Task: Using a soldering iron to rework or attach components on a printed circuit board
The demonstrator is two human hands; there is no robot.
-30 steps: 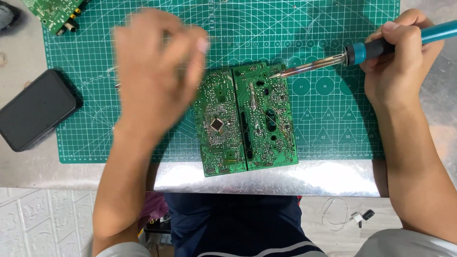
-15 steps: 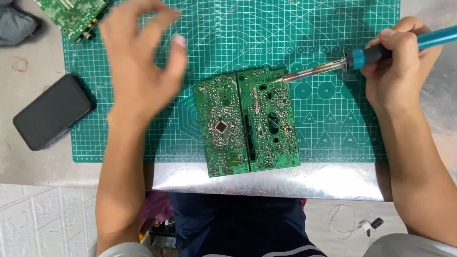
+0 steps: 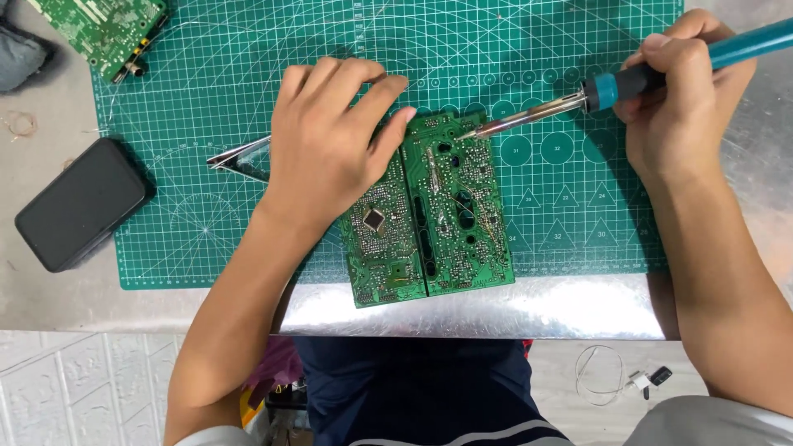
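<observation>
Two green circuit boards (image 3: 458,206) lie side by side on a green cutting mat (image 3: 206,99), solder side up. My left hand (image 3: 330,149) lies palm down over the upper left corner of the left board (image 3: 380,248), fingers together, thumb at the top edge between the boards. Metal tweezers (image 3: 239,158) stick out to the left from under this hand; I cannot tell whether the hand grips them. My right hand (image 3: 686,99) holds a blue-handled soldering iron (image 3: 628,83). Its tip touches the top edge of the right board.
A black phone (image 3: 81,205) lies at the mat's left edge. Another green circuit board (image 3: 103,29) sits at the top left corner. A grey cloth (image 3: 16,54) is at the far left. The shiny metal table edge (image 3: 496,310) runs below the boards.
My left hand was raised with fingers spread; it has come down onto the left board. The soldering iron stays at the right board's top edge.
</observation>
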